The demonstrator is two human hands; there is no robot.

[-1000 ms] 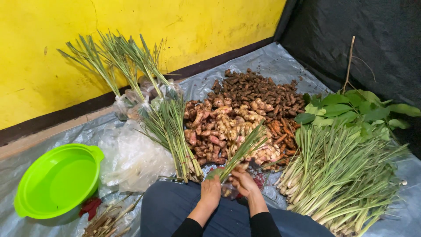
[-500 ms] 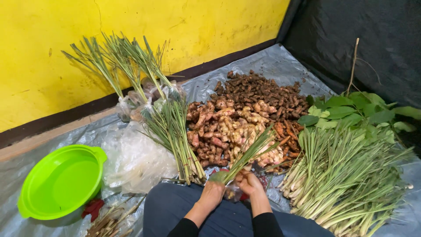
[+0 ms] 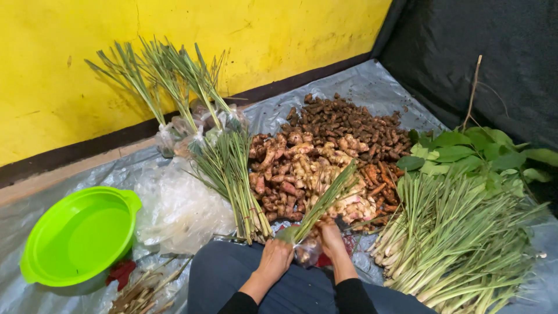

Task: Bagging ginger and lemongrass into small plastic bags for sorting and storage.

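My left hand (image 3: 275, 257) and my right hand (image 3: 331, 238) are close together above my lap, both closed around the base of a small bundle of lemongrass stalks (image 3: 327, 200). The bundle's green tips point up and to the right over a pile of ginger roots (image 3: 302, 174). A small clear plastic bag (image 3: 307, 253) sits between my hands at the foot of the bundle. What the bag contains cannot be made out.
A large heap of lemongrass (image 3: 459, 244) lies at the right, with leafy green branches (image 3: 471, 148) behind it. Dark brown roots (image 3: 349, 122) lie behind the ginger. Another lemongrass bunch (image 3: 232, 174), upright bagged bundles (image 3: 174, 93), clear plastic bags (image 3: 174, 203) and a green basin (image 3: 81, 235) stand at the left.
The camera view has shifted slightly to the right. My hands have stayed at the base of the lemongrass bundle, drawn a little closer to my lap.
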